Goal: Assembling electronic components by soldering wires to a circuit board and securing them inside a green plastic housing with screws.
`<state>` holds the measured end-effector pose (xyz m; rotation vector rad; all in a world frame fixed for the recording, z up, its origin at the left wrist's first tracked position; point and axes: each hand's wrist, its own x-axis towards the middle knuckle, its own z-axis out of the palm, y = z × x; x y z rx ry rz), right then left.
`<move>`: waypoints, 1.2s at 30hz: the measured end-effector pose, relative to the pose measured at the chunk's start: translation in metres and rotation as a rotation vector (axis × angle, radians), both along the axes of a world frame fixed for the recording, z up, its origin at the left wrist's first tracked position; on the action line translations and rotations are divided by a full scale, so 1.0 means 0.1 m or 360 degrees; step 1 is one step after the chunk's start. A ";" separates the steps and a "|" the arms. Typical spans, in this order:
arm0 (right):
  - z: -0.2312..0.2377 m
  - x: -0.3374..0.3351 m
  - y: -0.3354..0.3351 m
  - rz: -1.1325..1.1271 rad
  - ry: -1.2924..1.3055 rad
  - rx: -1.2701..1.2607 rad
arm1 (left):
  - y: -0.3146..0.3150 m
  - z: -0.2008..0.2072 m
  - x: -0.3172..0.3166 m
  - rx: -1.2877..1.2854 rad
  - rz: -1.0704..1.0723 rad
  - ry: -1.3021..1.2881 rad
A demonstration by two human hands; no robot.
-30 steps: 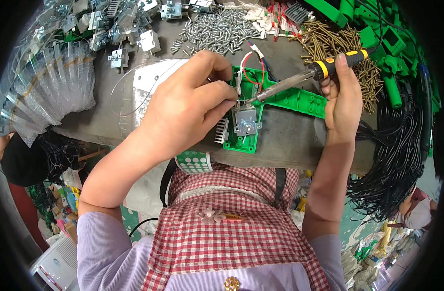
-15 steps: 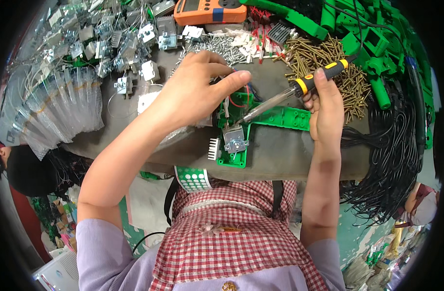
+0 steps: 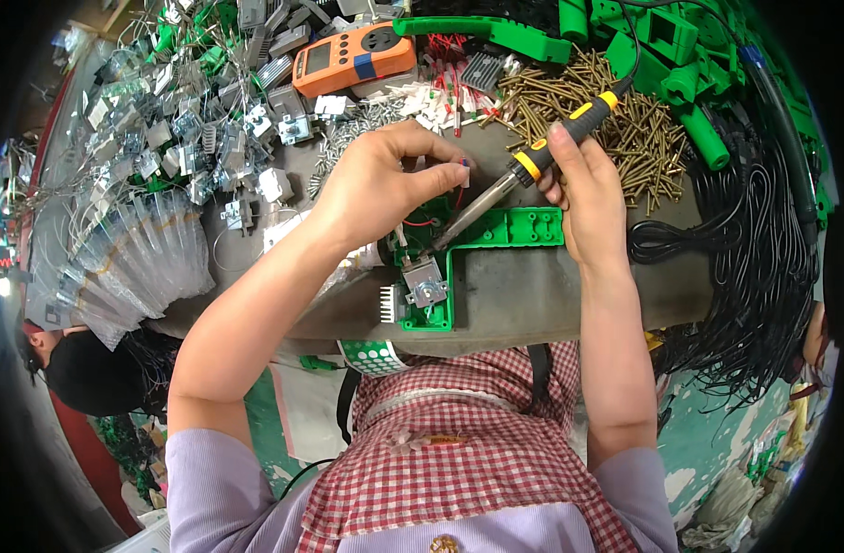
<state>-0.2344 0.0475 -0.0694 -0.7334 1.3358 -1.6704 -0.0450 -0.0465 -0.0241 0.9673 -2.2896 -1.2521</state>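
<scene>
My right hand (image 3: 588,189) grips a soldering iron (image 3: 569,138) by its black and yellow handle. The metal shaft slants down left, its tip at the inside of a green plastic housing (image 3: 509,229). A square metal component with a shaft, a rotary switch by its look (image 3: 425,284), sits in the housing's near end beside a white finned piece (image 3: 387,304). Above the housing's left side, my left hand (image 3: 380,180) is closed in a pinch of thumb and fingers. A thin red wire (image 3: 459,198) runs from these fingertips down toward the housing; the other fingers are partly hidden.
Brass-coloured pins (image 3: 643,166) lie heaped behind my right hand, with black cables (image 3: 744,267) at the right. An orange meter (image 3: 353,60) stands at the back. Metal components (image 3: 196,129) and plastic bags (image 3: 141,253) cover the left. Green housings (image 3: 675,46) pile up back right.
The view has shifted, so the bench appears moved left and slightly lower. Both hands keep their hold, and the iron's tip stays at the housing.
</scene>
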 end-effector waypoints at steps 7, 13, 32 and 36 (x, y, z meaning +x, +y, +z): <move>0.00 -0.02 0.00 0.0039 0.0065 0.0003 | -0.03 0.15 0.01 0.0487 0.0013 -0.0048; 0.00 -0.01 0.00 0.0017 0.0034 0.0012 | -0.20 0.04 0.09 0.0647 -0.0281 0.0024; -0.06 -0.06 0.00 0.0047 -0.0027 -0.0018 | 0.12 0.15 0.41 -0.0652 -0.0408 -0.0331; -0.06 -0.06 0.00 -0.0016 -0.0020 0.0015 | 0.22 0.10 0.43 -0.0751 -0.0331 -0.0361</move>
